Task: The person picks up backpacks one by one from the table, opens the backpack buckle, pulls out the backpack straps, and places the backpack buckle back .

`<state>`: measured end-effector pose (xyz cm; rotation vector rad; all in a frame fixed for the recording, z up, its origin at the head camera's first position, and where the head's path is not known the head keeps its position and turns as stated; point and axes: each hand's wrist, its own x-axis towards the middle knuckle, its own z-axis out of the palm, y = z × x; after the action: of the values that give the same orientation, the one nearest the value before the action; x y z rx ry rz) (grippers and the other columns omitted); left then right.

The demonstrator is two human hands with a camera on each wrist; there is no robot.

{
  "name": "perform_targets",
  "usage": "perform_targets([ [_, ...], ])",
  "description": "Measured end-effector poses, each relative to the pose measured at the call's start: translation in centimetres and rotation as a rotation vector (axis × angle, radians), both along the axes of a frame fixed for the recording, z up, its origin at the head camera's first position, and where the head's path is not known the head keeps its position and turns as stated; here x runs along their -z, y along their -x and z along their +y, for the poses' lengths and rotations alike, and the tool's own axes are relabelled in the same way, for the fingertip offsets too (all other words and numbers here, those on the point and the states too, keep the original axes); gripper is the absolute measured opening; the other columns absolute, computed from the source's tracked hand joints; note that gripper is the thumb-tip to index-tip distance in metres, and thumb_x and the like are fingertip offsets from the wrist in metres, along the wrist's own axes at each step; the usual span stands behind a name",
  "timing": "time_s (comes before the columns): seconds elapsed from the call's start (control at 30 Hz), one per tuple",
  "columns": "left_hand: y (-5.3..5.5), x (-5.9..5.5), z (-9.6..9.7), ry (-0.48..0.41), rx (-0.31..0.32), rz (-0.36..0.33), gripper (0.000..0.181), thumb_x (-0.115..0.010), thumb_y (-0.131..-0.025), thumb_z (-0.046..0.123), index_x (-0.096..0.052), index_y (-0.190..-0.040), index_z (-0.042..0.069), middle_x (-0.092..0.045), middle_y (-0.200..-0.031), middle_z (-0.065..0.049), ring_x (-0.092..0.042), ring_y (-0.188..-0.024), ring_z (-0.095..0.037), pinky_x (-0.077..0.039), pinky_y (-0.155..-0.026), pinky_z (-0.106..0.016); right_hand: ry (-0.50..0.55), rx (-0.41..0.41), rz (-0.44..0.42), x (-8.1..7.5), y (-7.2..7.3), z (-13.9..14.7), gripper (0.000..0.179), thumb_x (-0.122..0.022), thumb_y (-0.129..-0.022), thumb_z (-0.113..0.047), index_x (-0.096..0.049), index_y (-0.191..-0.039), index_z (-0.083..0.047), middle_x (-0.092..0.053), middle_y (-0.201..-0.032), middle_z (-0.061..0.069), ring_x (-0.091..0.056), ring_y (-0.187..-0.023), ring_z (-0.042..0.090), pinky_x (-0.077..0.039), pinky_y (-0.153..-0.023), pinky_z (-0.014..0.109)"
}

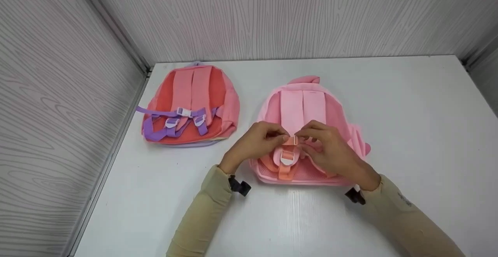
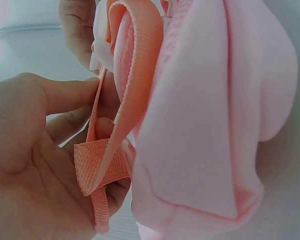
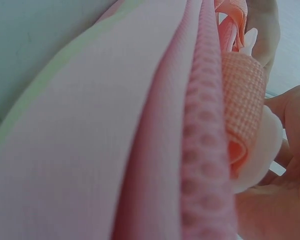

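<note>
The left hand point(image 1: 262, 139) has its grip narrowed on an orange strap point(image 1: 290, 142), pinching it; the right hand point(image 1: 330, 146) holds a small buckle point(image 1: 295, 140) on that strap, just beside the left fingertips. Beneath both grips, the pink backpack point(image 1: 303, 111) lies straps up on the desk point(image 1: 420, 132), their work over its lower middle.

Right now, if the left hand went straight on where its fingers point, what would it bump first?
Probably the right hand, which faces the left hand across the orange webbing strap that the left hand holds. Depth is hard to judge from the head view.
</note>
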<state>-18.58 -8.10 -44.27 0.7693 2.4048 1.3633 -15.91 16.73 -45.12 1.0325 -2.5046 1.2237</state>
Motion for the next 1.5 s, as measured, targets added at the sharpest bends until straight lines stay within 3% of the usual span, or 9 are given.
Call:
perform_targets([
  [0.7, 0.0, -0.1, 0.4, 0.0, -0.024, -0.024, 0.018, -0.067, -0.107, 0.018, -0.08, -0.114, 0.008, -0.075, -0.102, -0.002, -0.062, -0.086, -0.01, -0.054, -0.081, -0.025, -0.032, 0.014, -0.036, -0.3, 0.1, 0.0, 0.027, -0.077, -0.091, 0.007, -0.08, -0.113, -0.007, -0.071, -0.104, 0.002, -0.065, -0.091, 0.015, -0.06, -0.081, 0.034],
  [1.0, -0.2, 0.1, 0.7, -0.008, -0.039, 0.0, 0.016, -0.067, -0.106, 0.017, -0.08, -0.112, 0.01, -0.073, -0.098, -0.001, -0.06, -0.083, -0.01, -0.05, -0.077, -0.025, -0.017, 0.004, -0.017, -0.1, 0.1, -0.1, 0.026, -0.074, -0.09, 0.01, -0.078, -0.111, -0.006, -0.071, -0.104, 0.0, -0.065, -0.09, 0.014, -0.059, -0.08, 0.033],
  [1.5, -0.2, 0.6, 1.1, -0.018, -0.029, -0.018, 0.017, -0.066, -0.107, 0.019, -0.079, -0.112, 0.009, -0.074, -0.098, -0.001, -0.062, -0.086, -0.01, -0.053, -0.079, -0.024, -0.022, -0.003, -0.054, 0.2, 0.1, -0.1, 0.028, -0.074, -0.09, 0.01, -0.078, -0.113, -0.006, -0.07, -0.107, 0.0, -0.065, -0.092, 0.014, -0.061, -0.081, 0.039],
])
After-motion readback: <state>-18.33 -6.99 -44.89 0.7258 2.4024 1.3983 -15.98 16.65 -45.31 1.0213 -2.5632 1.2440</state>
